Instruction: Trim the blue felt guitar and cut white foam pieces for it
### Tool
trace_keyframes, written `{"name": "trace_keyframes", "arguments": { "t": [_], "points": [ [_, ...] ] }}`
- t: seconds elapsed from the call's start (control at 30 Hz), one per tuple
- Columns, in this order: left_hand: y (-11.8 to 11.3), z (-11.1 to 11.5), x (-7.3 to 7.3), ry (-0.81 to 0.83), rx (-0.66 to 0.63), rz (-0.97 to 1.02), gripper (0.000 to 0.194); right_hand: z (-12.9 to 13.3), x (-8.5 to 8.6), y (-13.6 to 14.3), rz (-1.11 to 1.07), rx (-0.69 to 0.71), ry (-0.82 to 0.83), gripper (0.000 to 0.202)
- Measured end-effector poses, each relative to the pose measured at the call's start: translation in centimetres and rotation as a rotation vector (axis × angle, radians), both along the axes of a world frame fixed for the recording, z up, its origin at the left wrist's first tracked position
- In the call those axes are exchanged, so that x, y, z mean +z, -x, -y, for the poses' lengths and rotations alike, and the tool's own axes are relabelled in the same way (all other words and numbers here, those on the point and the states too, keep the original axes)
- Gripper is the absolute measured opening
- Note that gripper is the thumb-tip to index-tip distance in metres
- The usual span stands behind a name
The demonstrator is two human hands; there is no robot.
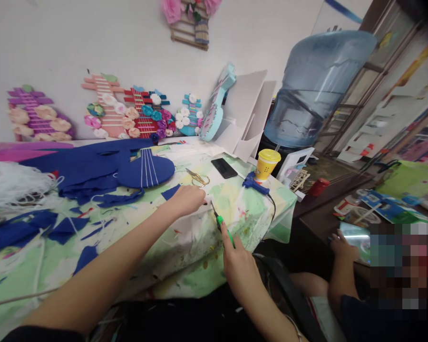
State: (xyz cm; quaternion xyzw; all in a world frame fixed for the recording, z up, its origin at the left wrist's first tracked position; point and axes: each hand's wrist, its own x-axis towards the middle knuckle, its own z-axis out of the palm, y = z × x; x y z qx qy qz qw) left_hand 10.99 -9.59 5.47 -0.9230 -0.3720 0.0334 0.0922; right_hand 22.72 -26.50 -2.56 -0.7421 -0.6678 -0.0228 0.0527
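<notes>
My right hand (238,263) is closed round a green utility knife (221,224), its blade pointing up and away from me. Just left of the blade tip, my left hand (188,198) is closed low over the table near its front edge. Something small and whitish shows by its fingertips, too small to name. Gold-handled scissors (199,178) lie just beyond my left hand, and a dark blue scrap (170,192) lies beside it. Farther left rests a dark blue guitar-shaped body (159,172) with white strings.
A phone (224,168), a blue glue gun (256,184) with a cord and a yellow lidded cup (267,165) stand right. Decorated guitars (105,107) lean on the wall. White cord (16,185) heaps left. A water bottle (314,90) rises behind; another person's hand (343,248) is at right.
</notes>
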Motion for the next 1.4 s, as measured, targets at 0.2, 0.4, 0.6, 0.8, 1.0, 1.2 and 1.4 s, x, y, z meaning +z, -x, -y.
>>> {"name": "trace_keyframes", "arguments": {
  "t": [0.2,0.4,0.6,0.8,1.0,1.2,1.4],
  "points": [
    [0.0,0.1,0.1,0.007,-0.002,-0.011,0.033,0.5,0.0,0.0,0.003,0.004,0.041,0.076],
    [0.0,0.2,0.2,0.025,-0.008,-0.022,0.035,0.5,-0.1,-0.1,-0.023,-0.013,0.044,0.075],
    [0.1,-0.2,-0.1,0.028,0.001,-0.017,0.036,-0.2,0.1,0.1,-0.072,-0.047,0.045,0.072],
    [0.1,0.0,0.0,-0.004,-0.005,-0.026,0.036,-1.0,1.5,0.8,-0.047,-0.08,0.125,0.075],
    [0.0,0.0,0.0,0.018,0.019,0.0,0.037,-0.9,2.6,1.2,-0.011,-0.054,0.166,0.074],
    [0.2,-0.2,0.0,0.053,0.026,0.029,0.036,-0.5,2.3,1.1,0.024,-0.045,0.157,0.071],
    [0.2,-0.4,0.2,0.04,0.01,0.008,0.036,-0.6,2.8,1.0,0.012,-0.05,0.165,0.072]
  ]
}}
